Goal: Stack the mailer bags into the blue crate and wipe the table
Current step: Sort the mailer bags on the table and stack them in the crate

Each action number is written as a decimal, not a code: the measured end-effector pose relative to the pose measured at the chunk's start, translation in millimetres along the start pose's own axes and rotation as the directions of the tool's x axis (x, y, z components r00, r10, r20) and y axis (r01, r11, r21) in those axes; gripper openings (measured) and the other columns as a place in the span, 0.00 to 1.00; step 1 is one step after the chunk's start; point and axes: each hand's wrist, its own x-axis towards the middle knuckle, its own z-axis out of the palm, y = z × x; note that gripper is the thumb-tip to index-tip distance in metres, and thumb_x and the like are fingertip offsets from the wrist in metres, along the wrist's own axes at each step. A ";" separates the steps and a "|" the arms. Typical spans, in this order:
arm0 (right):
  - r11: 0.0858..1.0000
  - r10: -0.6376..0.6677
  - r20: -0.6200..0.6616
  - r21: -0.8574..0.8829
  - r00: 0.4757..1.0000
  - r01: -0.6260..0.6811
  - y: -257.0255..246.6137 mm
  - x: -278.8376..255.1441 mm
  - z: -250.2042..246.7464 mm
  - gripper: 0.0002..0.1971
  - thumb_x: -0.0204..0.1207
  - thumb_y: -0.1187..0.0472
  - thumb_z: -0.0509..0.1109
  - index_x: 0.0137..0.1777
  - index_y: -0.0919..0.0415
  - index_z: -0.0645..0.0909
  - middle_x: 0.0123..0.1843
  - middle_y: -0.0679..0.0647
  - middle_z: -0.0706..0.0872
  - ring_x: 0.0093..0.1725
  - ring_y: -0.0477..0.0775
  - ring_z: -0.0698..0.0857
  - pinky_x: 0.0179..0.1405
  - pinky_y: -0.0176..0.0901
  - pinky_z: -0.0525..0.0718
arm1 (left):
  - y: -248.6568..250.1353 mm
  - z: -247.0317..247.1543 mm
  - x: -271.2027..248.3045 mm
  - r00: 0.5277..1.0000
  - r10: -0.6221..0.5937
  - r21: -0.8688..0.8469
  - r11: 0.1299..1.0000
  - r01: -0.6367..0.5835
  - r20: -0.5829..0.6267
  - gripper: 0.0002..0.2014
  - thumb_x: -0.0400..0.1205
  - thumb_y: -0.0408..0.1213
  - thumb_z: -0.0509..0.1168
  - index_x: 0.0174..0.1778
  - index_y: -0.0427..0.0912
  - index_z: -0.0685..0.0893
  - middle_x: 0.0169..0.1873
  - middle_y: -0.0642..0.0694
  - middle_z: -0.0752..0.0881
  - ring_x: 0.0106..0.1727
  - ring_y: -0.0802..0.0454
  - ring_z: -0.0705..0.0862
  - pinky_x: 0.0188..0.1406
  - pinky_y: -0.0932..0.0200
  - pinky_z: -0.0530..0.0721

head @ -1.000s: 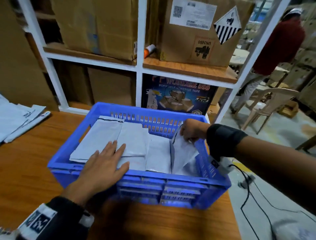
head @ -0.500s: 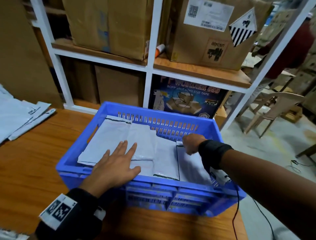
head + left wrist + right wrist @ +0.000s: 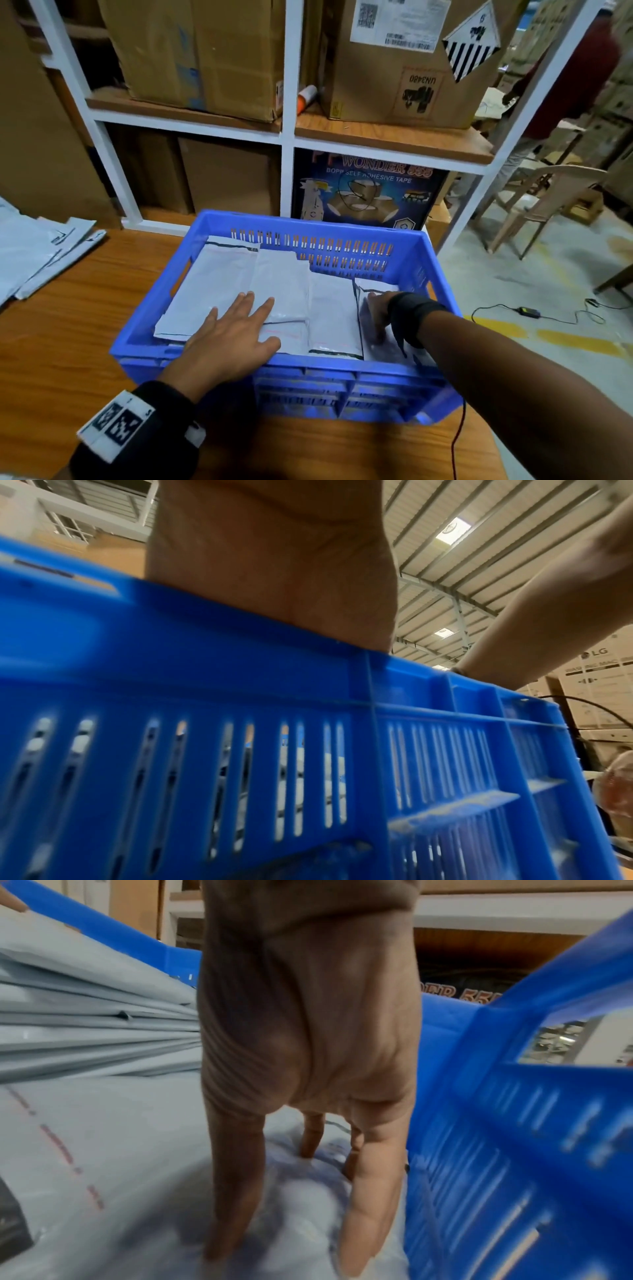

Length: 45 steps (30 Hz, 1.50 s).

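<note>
**Crate part-filled; bags remain on the surface; wiping not begun**

The mailer bags (image 3: 274, 294) lie flat in overlapping rows inside the blue crate (image 3: 284, 366), which stands on the wooden surface (image 3: 68, 342) in front of a white shelving unit (image 3: 287, 137). The rightmost bag (image 3: 373, 291) sits against the crate's right wall, its far end slightly raised. A further pile of bags (image 3: 30, 257) lies on the surface at far left, well apart from the crate.

Progress, as judged: stacking is partly done, with the left pile yet to be moved. No cloth is visible and wiping appears not to have started.

Left hand (image 3: 236, 335): fingers straight and spread, palm down on the bags at the crate's near-left, wrist over the near rim. It grips nothing.

Right hand (image 3: 308, 1069): fingers extended downward, tips pressing into the rightmost bag just beside the right wall. The wrist view shows no pinch or curl round the bag; it appears to press the bag flat.
</note>
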 end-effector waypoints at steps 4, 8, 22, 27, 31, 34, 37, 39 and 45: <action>0.999 0.031 0.035 0.030 0.999 -0.032 7.2 -2.7 -10.4 0.09 0.63 0.65 0.82 0.26 0.55 0.88 0.26 0.45 0.87 0.25 0.43 0.84 0.30 0.31 0.82 | 0.0 0.1 0.8 1.000 -0.002 0.007 1.000 0.003 -0.010 0.35 0.84 0.57 0.50 0.87 0.58 0.44 0.87 0.48 0.40 0.86 0.54 0.36 0.85 0.42 0.43; 0.996 0.033 -0.090 0.081 0.995 -0.026 -1.1 -1.2 -36.5 0.16 0.60 0.47 0.86 0.37 0.58 0.87 0.42 0.51 0.83 0.43 0.53 0.79 0.44 0.44 0.81 | 1.6 -3.2 -0.8 1.000 0.015 0.005 1.000 -0.015 -0.010 0.36 0.82 0.59 0.48 0.87 0.58 0.46 0.87 0.49 0.42 0.86 0.55 0.37 0.85 0.44 0.42; 0.949 -0.218 -0.492 0.093 0.843 0.301 -61.0 -128.6 -69.6 0.35 0.78 0.45 0.72 0.80 0.55 0.66 0.77 0.54 0.74 0.64 0.59 0.80 0.59 0.52 0.84 | -4.7 0.5 8.1 0.971 0.001 -0.204 0.978 -0.051 -0.240 0.39 0.82 0.57 0.64 0.86 0.56 0.54 0.86 0.50 0.54 0.87 0.52 0.45 0.84 0.47 0.56; 0.938 -0.295 -0.537 -0.004 0.790 0.348 -91.7 -168.6 -38.7 0.39 0.78 0.42 0.71 0.84 0.54 0.60 0.82 0.53 0.69 0.77 0.58 0.72 0.75 0.51 0.71 | -20.0 -19.5 5.4 0.901 0.006 -0.355 0.918 -0.178 -0.434 0.34 0.82 0.46 0.69 0.83 0.46 0.64 0.83 0.44 0.63 0.86 0.47 0.52 0.83 0.50 0.55; 0.895 -0.281 -0.713 0.047 0.642 0.444 -136.9 -199.0 -3.9 0.37 0.78 0.43 0.71 0.83 0.50 0.60 0.81 0.54 0.66 0.73 0.58 0.76 0.68 0.48 0.74 | -55.4 -47.4 -27.5 0.839 0.030 -0.310 0.922 -0.234 -0.543 0.33 0.80 0.44 0.70 0.81 0.42 0.68 0.81 0.41 0.67 0.85 0.42 0.56 0.84 0.47 0.56; 0.828 -0.259 -0.826 0.077 0.500 0.555 -178.1 -211.0 33.0 0.36 0.79 0.46 0.71 0.84 0.49 0.60 0.82 0.53 0.64 0.78 0.53 0.70 0.72 0.44 0.69 | -89.2 -60.1 -76.7 0.775 0.032 -0.289 0.917 -0.273 -0.631 0.33 0.81 0.46 0.68 0.81 0.42 0.68 0.82 0.42 0.66 0.85 0.44 0.57 0.83 0.49 0.55; 0.711 -0.215 -0.911 0.101 0.352 0.696 -230.7 -211.8 75.0 0.37 0.78 0.47 0.72 0.83 0.50 0.61 0.83 0.54 0.63 0.83 0.51 0.61 0.77 0.53 0.71 | -126.7 -56.3 -138.1 0.711 0.017 -0.272 0.917 -0.291 -0.703 0.31 0.82 0.41 0.69 0.81 0.45 0.69 0.82 0.45 0.65 0.85 0.50 0.58 0.83 0.54 0.56; 0.643 -0.176 -0.948 0.094 0.266 0.760 -267.9 -209.3 101.7 0.37 0.76 0.46 0.72 0.83 0.52 0.63 0.83 0.53 0.63 0.84 0.50 0.61 0.73 0.60 0.75 | -154.6 -45.8 -174.8 0.692 0.002 -0.259 0.926 -0.274 -0.722 0.31 0.82 0.44 0.69 0.82 0.48 0.68 0.83 0.48 0.64 0.85 0.51 0.57 0.82 0.55 0.55; 0.511 -0.203 -0.955 0.086 0.218 0.855 -380.0 -200.2 169.4 0.39 0.74 0.45 0.73 0.82 0.54 0.63 0.81 0.54 0.65 0.81 0.51 0.66 0.72 0.61 0.75 | -248.9 6.5 -262.5 0.708 -0.102 -0.256 0.960 -0.116 -0.699 0.34 0.80 0.52 0.62 0.83 0.49 0.65 0.84 0.47 0.62 0.86 0.49 0.55 0.81 0.46 0.59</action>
